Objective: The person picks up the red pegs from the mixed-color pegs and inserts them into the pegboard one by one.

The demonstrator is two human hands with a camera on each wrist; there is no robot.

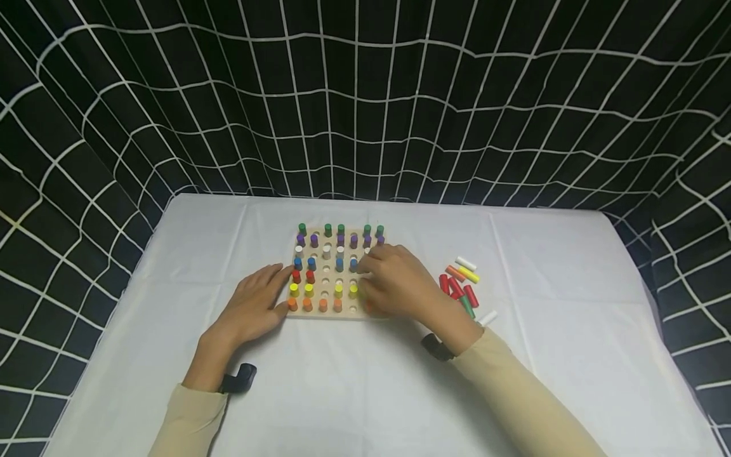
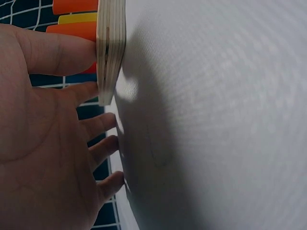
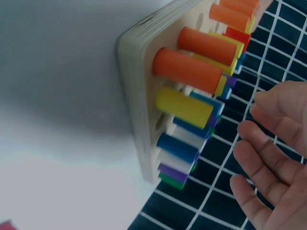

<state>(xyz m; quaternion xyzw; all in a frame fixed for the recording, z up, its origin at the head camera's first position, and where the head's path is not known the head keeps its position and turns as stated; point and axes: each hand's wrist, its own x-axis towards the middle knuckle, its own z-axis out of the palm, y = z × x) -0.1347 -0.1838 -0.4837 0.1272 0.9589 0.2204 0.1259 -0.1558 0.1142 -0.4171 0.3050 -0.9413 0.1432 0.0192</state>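
A wooden pegboard (image 1: 337, 317) holds rows of coloured pegs: green, purple, white, blue, red, yellow and orange from back to front. Some holes among them are bare. My left hand (image 1: 254, 308) lies at the board's left side, its thumb (image 2: 62, 52) against the edge by the orange pegs (image 2: 72, 31) and its other fingers stretched out. Over the right part of the board is my right hand (image 1: 396, 279), covering several pegs in the head view. In the right wrist view its fingers (image 3: 261, 160) are loosely bent above the peg tops, with no peg visible between them.
Loose pegs lie on the white cloth (image 1: 559, 355) right of the board, among them red pegs (image 1: 471, 296), a yellow peg (image 1: 469, 274) and a green peg (image 1: 467, 307). My right forearm (image 1: 514, 387) passes close by them. Dark netted walls (image 1: 365, 101) surround the table.
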